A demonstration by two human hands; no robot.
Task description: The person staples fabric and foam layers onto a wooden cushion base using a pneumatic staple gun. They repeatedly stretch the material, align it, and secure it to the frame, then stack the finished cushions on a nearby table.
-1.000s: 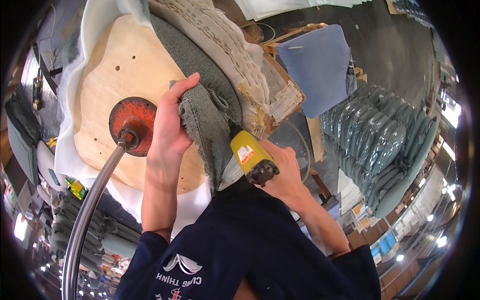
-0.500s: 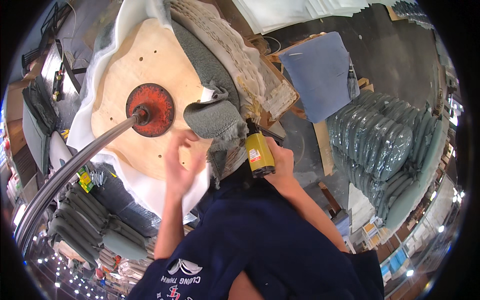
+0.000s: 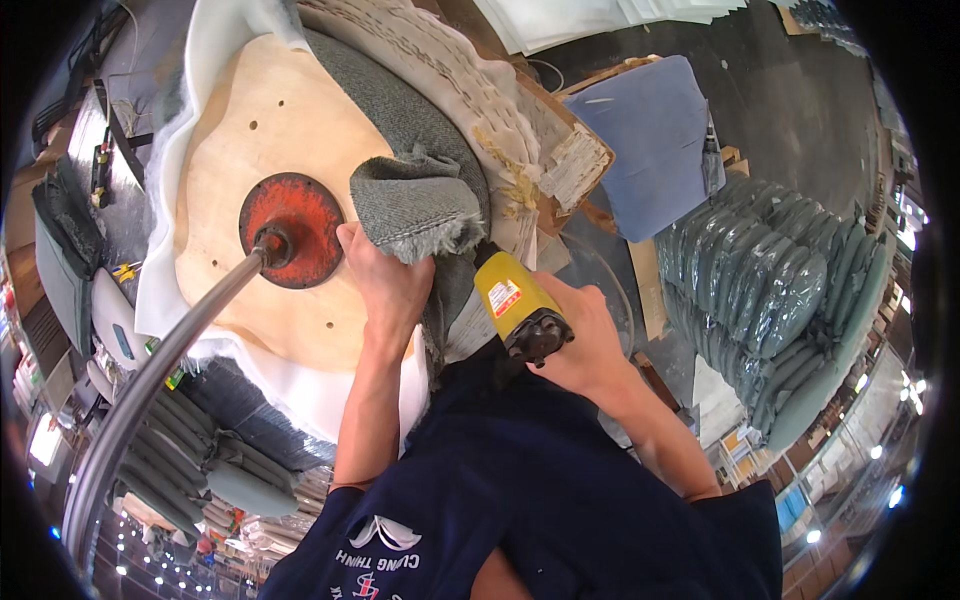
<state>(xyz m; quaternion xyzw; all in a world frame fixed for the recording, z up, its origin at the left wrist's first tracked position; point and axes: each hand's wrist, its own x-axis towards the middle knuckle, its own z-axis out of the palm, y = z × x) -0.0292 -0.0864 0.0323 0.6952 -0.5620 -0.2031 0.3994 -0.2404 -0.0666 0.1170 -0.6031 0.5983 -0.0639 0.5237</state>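
My left hand (image 3: 385, 285) is closed on the frayed edge of a grey fabric (image 3: 415, 205), which is folded over onto a pale wooden board (image 3: 290, 95). In my right hand (image 3: 588, 335) is a yellow pneumatic staple gun (image 3: 515, 300), its nose pointing up toward the fabric beside my left hand. White padding (image 3: 165, 255) sticks out around the board's rim. A red round plate (image 3: 290, 232) sits on the board, with a bent metal bar (image 3: 170, 360) joined to its middle. The gun's tip is hidden by the fabric.
To the right, a blue cushion (image 3: 650, 150) lies by a cardboard box (image 3: 580, 170). Beyond it are plastic-wrapped grey cushions (image 3: 750, 280) in a stack. More grey cushions (image 3: 240, 470) lie at the lower left. White sheets (image 3: 600, 15) are stacked at the far edge.
My left hand has gone from open above the board to gripping the fabric edge. The staple gun has tilted, its nose now closer to the fabric. The board has shifted slightly left in view.
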